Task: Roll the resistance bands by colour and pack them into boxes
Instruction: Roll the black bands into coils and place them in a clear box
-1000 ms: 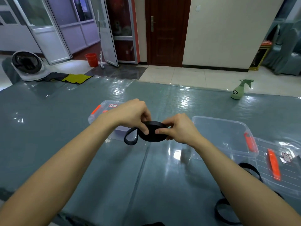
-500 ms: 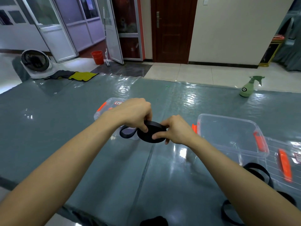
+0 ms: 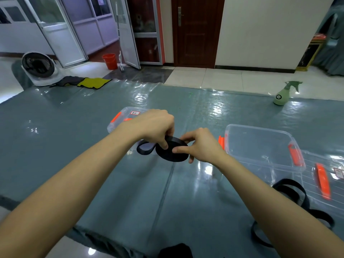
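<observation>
A black resistance band (image 3: 172, 153), rolled into a thick coil, is held above the middle of the grey table. My left hand (image 3: 155, 127) pinches the coil from above, with a short loose loop of band (image 3: 146, 147) hanging to its left. My right hand (image 3: 202, 145) grips the coil's right side. An open clear box (image 3: 260, 146) with orange latches stands to the right. A second clear box (image 3: 122, 118) with a label sits behind my left hand. More loose black bands (image 3: 290, 190) lie at the right, partly under my right forearm.
A clear lid with an orange latch (image 3: 322, 181) lies beside the open box. A green spray bottle (image 3: 283, 94) stands at the far right edge of the table. Yellow and dark cloths (image 3: 93, 83) lie at the far left. A dark object (image 3: 176, 250) pokes up at the near edge.
The loose tail of the black band has grown shorter as the coil has grown. Both hands stay on the coil in about the same place.
</observation>
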Tool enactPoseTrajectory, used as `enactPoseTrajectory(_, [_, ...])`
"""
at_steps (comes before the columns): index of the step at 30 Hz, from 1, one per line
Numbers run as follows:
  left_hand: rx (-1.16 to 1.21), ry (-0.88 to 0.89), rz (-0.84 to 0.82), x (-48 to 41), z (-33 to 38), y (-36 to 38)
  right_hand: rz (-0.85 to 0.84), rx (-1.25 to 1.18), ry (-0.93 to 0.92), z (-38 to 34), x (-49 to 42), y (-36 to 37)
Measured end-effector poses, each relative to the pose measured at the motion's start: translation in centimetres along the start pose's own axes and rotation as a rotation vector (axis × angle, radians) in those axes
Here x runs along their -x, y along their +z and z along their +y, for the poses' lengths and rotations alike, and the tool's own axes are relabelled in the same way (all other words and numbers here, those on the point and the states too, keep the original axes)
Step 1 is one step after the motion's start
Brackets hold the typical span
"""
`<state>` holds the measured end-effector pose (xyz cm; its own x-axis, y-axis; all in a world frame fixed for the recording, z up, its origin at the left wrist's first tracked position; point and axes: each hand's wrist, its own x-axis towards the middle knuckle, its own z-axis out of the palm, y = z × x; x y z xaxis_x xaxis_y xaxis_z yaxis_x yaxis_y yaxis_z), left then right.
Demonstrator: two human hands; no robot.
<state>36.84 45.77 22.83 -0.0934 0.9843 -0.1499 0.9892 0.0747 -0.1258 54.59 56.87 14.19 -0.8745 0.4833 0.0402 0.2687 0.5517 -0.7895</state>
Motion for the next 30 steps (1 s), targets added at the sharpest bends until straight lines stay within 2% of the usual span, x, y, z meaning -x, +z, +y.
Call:
enactPoseTrajectory(5, [0.015,0.002,0.01,0.3,-0.2,-0.1,-0.066,0.008,0.019,-0.6,0.1,0.3])
enactPoseTrajectory(8, [0.068,0.017,0.005,0.5,0.1,-0.4,-0.034,-0.037,0.013,-0.4,0.6,0.3])
enactPoseTrajectory(10, [0.286,-0.002,0.03,1.1,-0.7,-0.6,-0.003,-0.205,0.035,-0.2,0.9,-0.3])
enactPoseTrajectory(12, [0.635,-0.056,0.113,2.3,-1.8,-0.5,0.028,-0.361,0.051,0.0,1.3,-1.3])
enactPoseTrajectory(15, [1.095,-0.12,0.355,3.8,-2.1,0.8,0.089,-0.528,0.058,0.5,1.9,-2.8])
enactPoseTrajectory(17, [1.247,-0.143,0.478,3.6,-1.3,2.0,0.111,-0.599,0.055,0.8,2.3,-3.2])
enactPoseTrajectory(21, [1.394,-0.15,0.579,2.4,-0.1,3.4,0.159,-0.707,0.049,0.9,2.7,-2.6])
enactPoseTrajectory(25, [1.464,-0.097,0.534,1.9,0.6,3.5,0.213,-0.777,0.057,1.2,3.1,-2.7])
enactPoseTrajectory(30, [1.414,-0.093,0.564,0.5,0.5,2.7,0.25,-0.806,0.067,1.7,3.6,-3.4])
